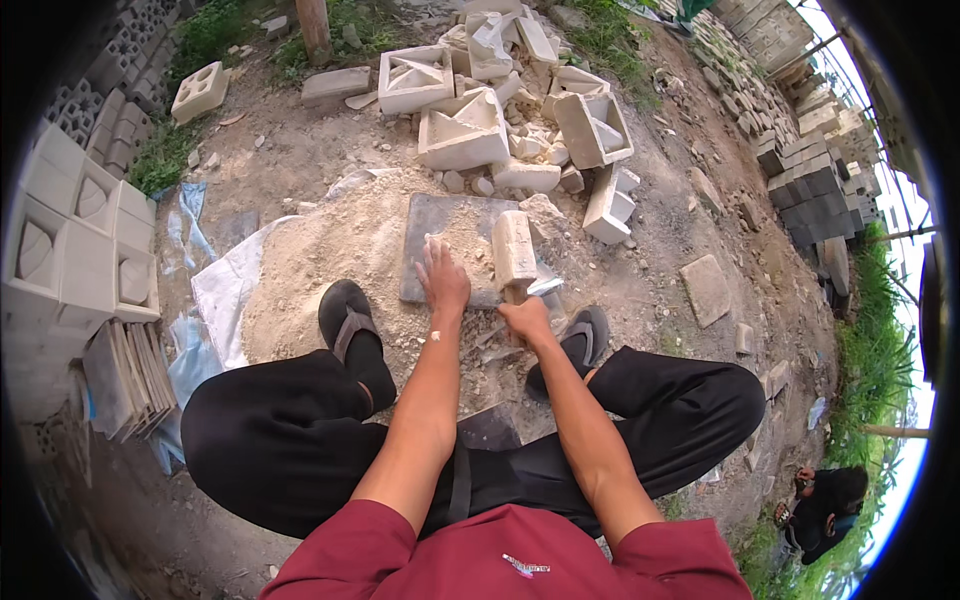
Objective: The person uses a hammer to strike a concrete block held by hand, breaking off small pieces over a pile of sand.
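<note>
My left hand (443, 278) lies with its fingers stretched out on a dark flat slab (418, 235). Pale crumbled material (462, 228) covers part of this slab, and dust coats my fingertips. In my right hand (527, 319) is the short handle of a mallet (514, 248), fingers wrapped round it. The mallet's thick, block-shaped head is coated in pale dust and sits over the slab's right side; whether it touches the slab I cannot tell. Left of the slab spreads a heap of sandy powder (330, 240), partly on a white sheet (228, 290).
Several broken pale moulded blocks (465, 130) and rubble are piled beyond the slab. Stacked pale blocks (85, 220) and leaning thin boards (130, 375) stand at the left. Grey blocks (815, 190) are stacked far right. Another person (828, 510) is at the lower right.
</note>
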Motion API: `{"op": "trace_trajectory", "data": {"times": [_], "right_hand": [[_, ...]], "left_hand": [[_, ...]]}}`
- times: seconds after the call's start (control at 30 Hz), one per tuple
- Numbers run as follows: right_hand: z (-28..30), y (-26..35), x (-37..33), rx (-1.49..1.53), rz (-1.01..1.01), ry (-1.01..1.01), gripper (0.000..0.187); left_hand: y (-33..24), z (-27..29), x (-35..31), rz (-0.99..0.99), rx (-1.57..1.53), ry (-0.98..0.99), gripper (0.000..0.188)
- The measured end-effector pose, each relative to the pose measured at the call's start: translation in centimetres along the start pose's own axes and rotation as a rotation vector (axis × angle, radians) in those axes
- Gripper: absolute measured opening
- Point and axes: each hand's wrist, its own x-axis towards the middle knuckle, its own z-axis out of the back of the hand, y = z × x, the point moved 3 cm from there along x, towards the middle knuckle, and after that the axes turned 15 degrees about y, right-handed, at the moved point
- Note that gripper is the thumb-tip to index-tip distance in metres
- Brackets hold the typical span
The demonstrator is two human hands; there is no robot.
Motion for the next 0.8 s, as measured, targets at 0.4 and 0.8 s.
{"op": "trace_trajectory", "data": {"times": [0.4, 0.8], "right_hand": [[0.1, 6.7, -3.8, 0.098, 0.544, -0.276, 0.03], [2.3, 6.9, -2.3, 0.248, 0.29, 0.009, 0.035]], "left_hand": [[0.4, -0.7, 0.1, -0.181, -0.223, -0.015, 0.05], [0.6, -1.0, -0.1, -0.225, -0.396, 0.011, 0.053]]}}
